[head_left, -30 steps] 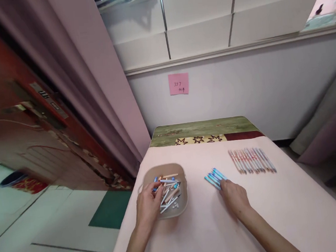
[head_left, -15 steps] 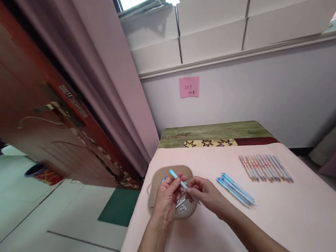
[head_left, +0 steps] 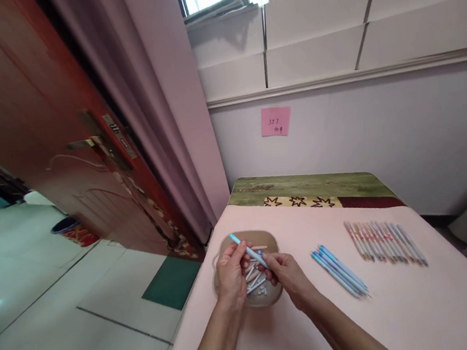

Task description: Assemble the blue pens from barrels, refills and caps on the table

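Note:
My left hand (head_left: 232,270) and my right hand (head_left: 286,274) are both closed on one light-blue pen (head_left: 248,250), held slantwise above a beige basin (head_left: 267,238). The left fingers pinch its upper part, below the bright-blue end. The right fingers grip its lower end and hide the tip. Inside the basin, partly covered by my hands, lie several pen parts (head_left: 254,286) and small white pieces (head_left: 262,292). To the right of my right hand, a bundle of blue pens (head_left: 339,272) rests on the pink table cover (head_left: 319,334).
A row of pale pens with reddish markings (head_left: 384,243) lies at the table's right. Behind the cover is a green wood-patterned strip (head_left: 310,181). A pink note (head_left: 276,122) is on the wall. On the left stand a red-brown door (head_left: 61,105) and a bin (head_left: 74,231).
The view has shifted, so the scene sits a little farther right. The right fingers have come onto the lower end of the pen, and more of the basin's contents shows between my hands.

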